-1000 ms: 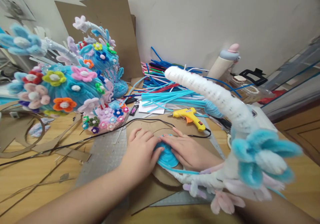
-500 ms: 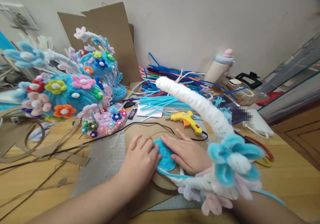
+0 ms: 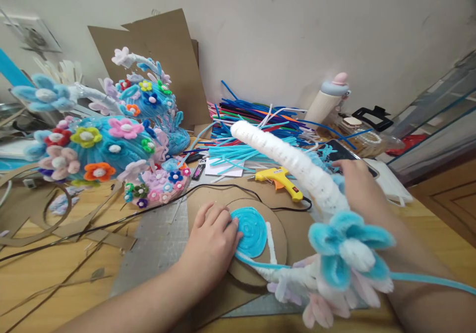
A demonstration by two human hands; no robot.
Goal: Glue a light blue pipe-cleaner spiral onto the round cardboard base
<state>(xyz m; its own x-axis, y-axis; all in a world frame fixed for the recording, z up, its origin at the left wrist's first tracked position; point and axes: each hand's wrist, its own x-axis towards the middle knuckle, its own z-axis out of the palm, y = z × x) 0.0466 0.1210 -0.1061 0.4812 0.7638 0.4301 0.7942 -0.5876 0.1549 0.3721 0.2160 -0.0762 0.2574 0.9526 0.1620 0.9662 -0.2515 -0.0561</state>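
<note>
A flat spiral of light-blue pipe cleaner (image 3: pixel 250 235) lies on a round cardboard disc (image 3: pixel 278 219). My left hand (image 3: pixel 213 236) rests at the spiral's left edge, fingers bent and thumb side gripping its rim. A loose blue pipe-cleaner tail (image 3: pixel 427 278) runs off to the right. My right hand (image 3: pixel 359 184) is over by the phone (image 3: pixel 347 149) and small blue pipe-cleaner pieces (image 3: pixel 327 152); its fingertips are partly hidden. In front stands a white wrapped, curved stem (image 3: pixel 286 157) with a blue flower (image 3: pixel 351 244) at its lower part.
A yellow glue gun (image 3: pixel 280 179) lies behind the disc, its black cord crossing leftward. Pipe cleaners (image 3: pixel 253 149) are heaped at the back. Finished flower pieces (image 3: pixel 107 144) stand left, near cardboard offcuts (image 3: pixel 67 224). A bottle (image 3: pixel 325 100) stands back right.
My right hand has left the blue spiral and moved right and away, toward the phone. My left hand has stayed at the spiral's edge. More of the cardboard disc and a white strip now show.
</note>
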